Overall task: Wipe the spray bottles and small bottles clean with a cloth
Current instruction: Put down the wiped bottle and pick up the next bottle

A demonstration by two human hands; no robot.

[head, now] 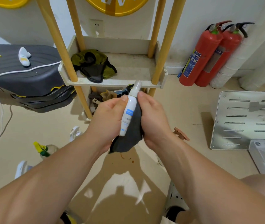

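My left hand [107, 117] grips a small white spray bottle [129, 110] with a blue label, held upright over the floor in front of the shelf. My right hand [152, 120] presses a dark grey cloth [128, 139] against the bottle's right side; the cloth hangs below both hands. On the floor to the left stand a clear spray bottle with a yellow-green trigger [45, 150], a white trigger sprayer [75, 132] and another white bottle [21, 169] partly hidden by my left forearm. A brown trigger head [181, 134] peeks out behind my right wrist.
A white shelf unit with yellow posts [112, 82] stands just ahead, holding a green-black rag [94, 66]. Two red fire extinguishers [209, 54] lean at the right wall. A metal slotted panel [241, 120] lies right. A black padded bench [23, 75] and white cord sit left.
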